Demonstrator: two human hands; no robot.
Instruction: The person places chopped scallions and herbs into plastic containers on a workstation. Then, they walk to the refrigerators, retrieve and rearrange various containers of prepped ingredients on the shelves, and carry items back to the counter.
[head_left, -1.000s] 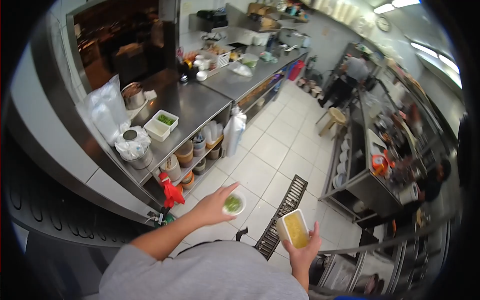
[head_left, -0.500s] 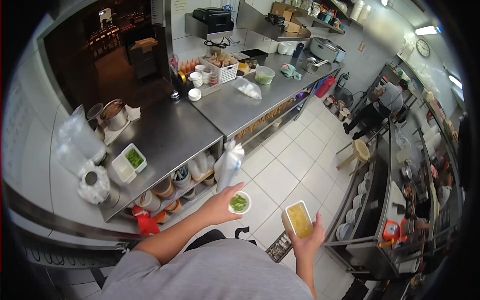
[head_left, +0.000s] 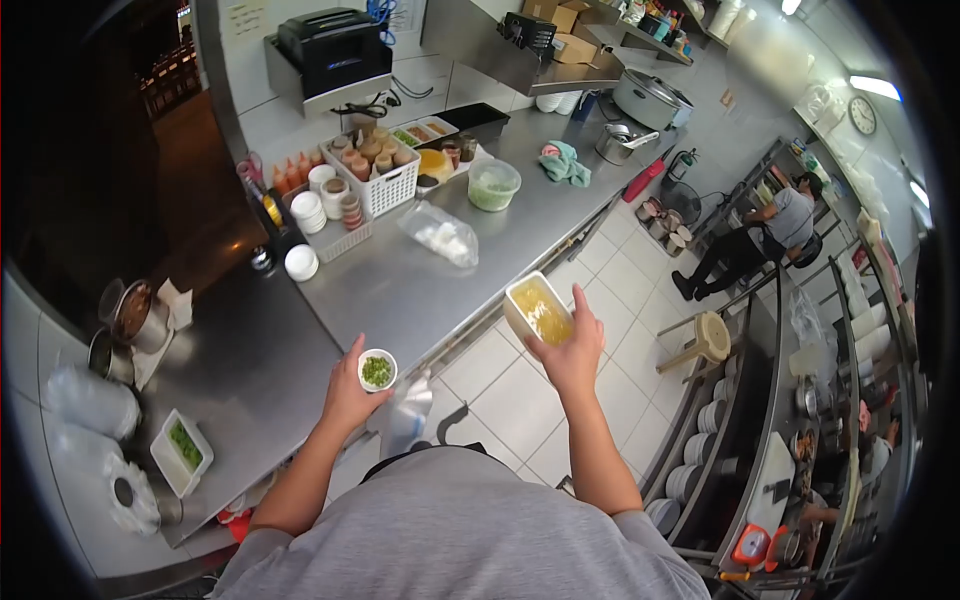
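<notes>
My left hand [head_left: 350, 398] grips a small white cup [head_left: 377, 370] with chopped green herbs in it, close to the front edge of the steel counter [head_left: 420, 310]. Held in my right hand [head_left: 572, 350] is a rectangular white tub [head_left: 540, 310] of yellowish liquid, over the floor just off the counter. The thumb and fingers wrap the tub's near end. On the counter ahead lie a clear plastic bag [head_left: 440, 235] with white pieces inside and a round clear tub [head_left: 494, 185] of something green.
A white basket [head_left: 388, 185] of bottles and stacked white cups [head_left: 308, 212] stand by the wall. A divided container [head_left: 182, 453] with greens sits at left. A plastic stool [head_left: 698, 342], shelved bowls [head_left: 683, 482] and a co-worker [head_left: 780, 225] are at right.
My body has come nearer the counter, and both hands have shifted with the cup and tub toward it. The counter items appear larger. Both hands keep their hold.
</notes>
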